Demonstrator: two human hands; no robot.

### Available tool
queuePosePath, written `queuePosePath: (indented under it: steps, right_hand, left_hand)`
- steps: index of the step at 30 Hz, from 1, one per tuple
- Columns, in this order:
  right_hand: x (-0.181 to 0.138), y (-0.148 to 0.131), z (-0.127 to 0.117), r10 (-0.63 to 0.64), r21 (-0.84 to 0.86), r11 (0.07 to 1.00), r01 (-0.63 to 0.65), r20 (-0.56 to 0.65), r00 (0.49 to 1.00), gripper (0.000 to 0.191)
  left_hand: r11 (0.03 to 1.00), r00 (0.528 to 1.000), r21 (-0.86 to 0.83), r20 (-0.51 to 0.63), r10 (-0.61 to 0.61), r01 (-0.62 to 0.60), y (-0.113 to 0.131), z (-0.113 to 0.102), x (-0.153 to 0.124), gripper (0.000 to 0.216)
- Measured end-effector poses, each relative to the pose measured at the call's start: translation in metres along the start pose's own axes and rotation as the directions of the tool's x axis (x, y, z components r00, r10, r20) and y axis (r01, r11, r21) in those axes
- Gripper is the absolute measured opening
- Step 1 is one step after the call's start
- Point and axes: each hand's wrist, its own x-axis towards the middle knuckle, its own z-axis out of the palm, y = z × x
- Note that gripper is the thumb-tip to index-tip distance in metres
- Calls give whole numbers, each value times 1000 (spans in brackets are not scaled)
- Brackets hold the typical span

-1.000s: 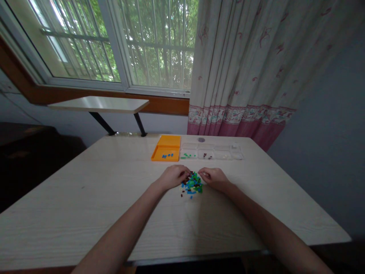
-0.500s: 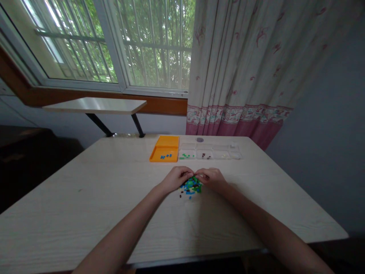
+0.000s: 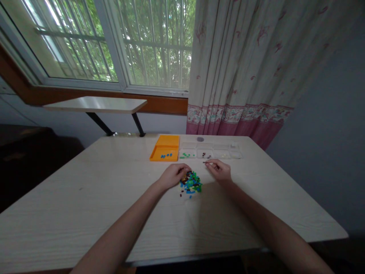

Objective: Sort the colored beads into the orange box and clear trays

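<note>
A small heap of blue, green and dark beads [image 3: 191, 182] lies mid-table. My left hand [image 3: 172, 175] rests at the heap's left edge, fingers curled against the beads. My right hand [image 3: 219, 169] is raised beyond the heap, toward the trays, and pinches a small dark piece between thumb and forefinger. An orange tray [image 3: 165, 152] at the back holds a few blue beads. Beside it stands a clear compartment box [image 3: 211, 151] with green beads in the left cell and dark beads in the cell to its right.
The pale wooden table [image 3: 85, 198] reaches to a window wall. A narrow shelf on black brackets [image 3: 94, 104] hangs behind it at left. A flowered curtain [image 3: 242, 76] falls behind the trays. A small grey disc [image 3: 200, 139] lies behind the clear box.
My right hand has left the heap and moved up and away toward the clear box with a dark piece pinched. My left hand has stayed at the heap.
</note>
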Motion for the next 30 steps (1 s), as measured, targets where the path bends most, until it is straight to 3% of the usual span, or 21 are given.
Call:
queuePosePath:
  steps: [3, 7, 30]
  right_hand:
    - [0, 1, -1, 31, 52, 998, -28, -66, 997, 22]
    - [-1, 2, 0, 46, 54, 998, -43, -45, 998, 23]
    - [0, 6, 0, 4, -49, 999, -5, -17, 1000, 26]
  left_hand:
    - [997, 1000, 76, 2, -10, 10, -7, -2, 1, 30]
    - [992, 1000, 128, 7, -8, 7, -10, -3, 1, 31]
    - [989, 999, 149, 40, -9, 2, -4, -5, -1, 30]
